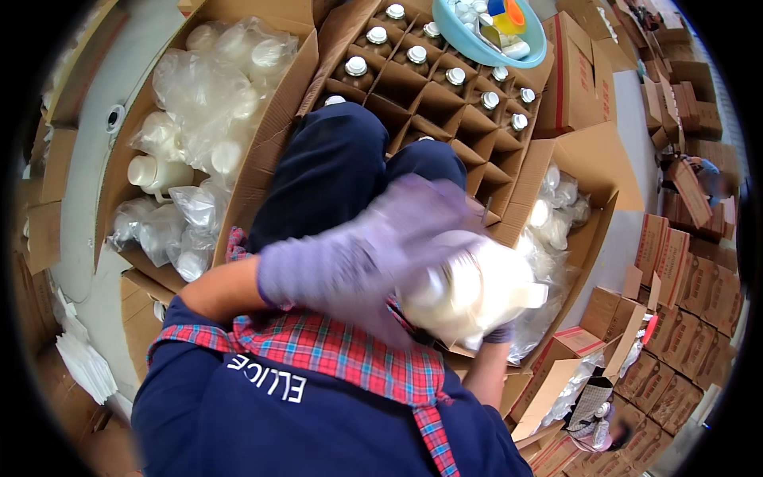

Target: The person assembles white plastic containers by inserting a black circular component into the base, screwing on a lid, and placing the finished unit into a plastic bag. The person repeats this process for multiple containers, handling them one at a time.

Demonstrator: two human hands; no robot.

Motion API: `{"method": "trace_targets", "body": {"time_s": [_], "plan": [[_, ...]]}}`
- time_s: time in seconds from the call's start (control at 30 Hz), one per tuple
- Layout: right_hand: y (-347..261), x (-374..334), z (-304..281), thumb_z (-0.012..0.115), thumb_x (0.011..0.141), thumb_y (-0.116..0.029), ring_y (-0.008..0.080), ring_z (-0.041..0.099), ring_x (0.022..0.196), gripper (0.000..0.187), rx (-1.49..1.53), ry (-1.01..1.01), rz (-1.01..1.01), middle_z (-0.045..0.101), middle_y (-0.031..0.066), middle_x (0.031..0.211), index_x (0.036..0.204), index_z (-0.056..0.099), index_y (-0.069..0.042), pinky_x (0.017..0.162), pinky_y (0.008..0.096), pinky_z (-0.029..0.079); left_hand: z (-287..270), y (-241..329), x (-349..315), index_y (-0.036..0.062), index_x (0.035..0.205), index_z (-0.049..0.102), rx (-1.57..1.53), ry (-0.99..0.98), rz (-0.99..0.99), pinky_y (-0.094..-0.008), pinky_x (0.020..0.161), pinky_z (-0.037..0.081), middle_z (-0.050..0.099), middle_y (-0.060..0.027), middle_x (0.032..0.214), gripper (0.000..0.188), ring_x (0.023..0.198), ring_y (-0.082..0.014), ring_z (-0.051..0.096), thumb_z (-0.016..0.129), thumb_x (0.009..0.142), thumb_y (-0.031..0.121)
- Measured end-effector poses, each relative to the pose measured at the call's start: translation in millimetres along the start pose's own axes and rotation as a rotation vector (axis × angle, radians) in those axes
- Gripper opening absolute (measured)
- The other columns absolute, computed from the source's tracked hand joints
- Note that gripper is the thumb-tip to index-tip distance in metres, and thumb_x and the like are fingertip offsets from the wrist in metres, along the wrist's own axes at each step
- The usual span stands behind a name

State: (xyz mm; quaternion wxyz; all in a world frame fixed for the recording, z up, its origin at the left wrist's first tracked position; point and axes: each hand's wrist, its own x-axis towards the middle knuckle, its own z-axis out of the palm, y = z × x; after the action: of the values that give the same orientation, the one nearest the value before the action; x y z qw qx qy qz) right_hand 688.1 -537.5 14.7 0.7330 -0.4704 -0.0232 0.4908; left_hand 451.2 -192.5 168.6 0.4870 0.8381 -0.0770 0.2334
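Note:
A white plastic jug, smeared by motion, is held tilted in front of my body, just right of my knees. Of my right hand, only the gloved edge at the wrist shows under the jug; its fingers are hidden behind the jug it holds. My left hand, in a pale purple knit glove, reaches across my lap to the jug's left side. Motion blurs its fingers, so their grip is unclear. Beyond my knees, a divided carton holds several brown bottles with white caps among vacant compartments.
A long carton of bagged white jugs lies to my left. Another open carton with bagged containers stands at my right. A light blue basin with caps and an orange-and-blue item rests on the divided carton. Stacked boxes and other people are farther right.

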Motion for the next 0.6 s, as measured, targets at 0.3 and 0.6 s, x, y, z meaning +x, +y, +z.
{"method": "trace_targets", "body": {"time_s": [0.3,0.6], "plan": [[18,0,-30,0.053,0.104,-0.030,0.0265,0.053,0.130,0.055,-0.004,0.143,-0.070,0.053,0.0136,0.145,0.151,0.039,-0.004,0.108,0.0427,0.047,22,-56,-81,0.0110,0.130,0.059,0.231,-0.325,-0.317,-0.0610,0.121,0.020,0.065,-0.0120,0.122,0.075,0.121,-0.0269,0.060,0.086,0.065,0.034],[18,-5,-44,0.050,0.105,-0.029,0.0266,0.054,0.130,0.054,-0.003,0.188,-0.082,0.053,0.0137,0.145,0.151,0.038,-0.004,0.108,0.0435,0.048,-10,-20,-56,0.0163,0.092,0.073,0.528,-0.475,-0.152,-0.0654,0.120,0.019,0.057,-0.0212,0.134,0.015,0.139,-0.0378,0.044,0.068,0.082,0.026]]}}
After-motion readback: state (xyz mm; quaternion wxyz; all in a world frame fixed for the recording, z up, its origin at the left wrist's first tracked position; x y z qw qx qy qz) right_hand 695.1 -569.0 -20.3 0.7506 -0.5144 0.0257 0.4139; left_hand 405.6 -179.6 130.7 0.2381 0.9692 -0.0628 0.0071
